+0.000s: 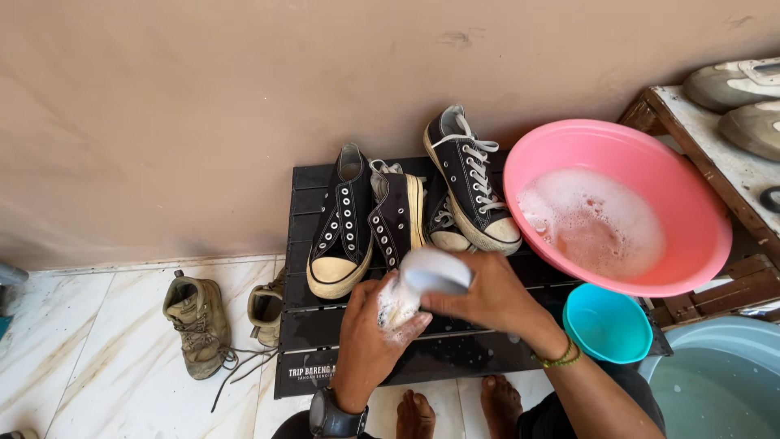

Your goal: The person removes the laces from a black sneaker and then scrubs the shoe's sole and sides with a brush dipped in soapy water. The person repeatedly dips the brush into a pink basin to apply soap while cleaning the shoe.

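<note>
1. Beige wall backs a black slatted worktop [325, 325] carrying black sneakers [345, 223].
2. Left hand [370, 337] grips a soapy white item [414, 284] at the worktop's near edge.
3. Right hand [491, 297] clasps its top, near a pink basin [691, 211] of suds.

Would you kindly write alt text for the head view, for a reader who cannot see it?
Two hands, left hand and right hand, hold a soapy white object above a black slatted table bearing black sneakers. A pink basin of suds sits right.
</note>
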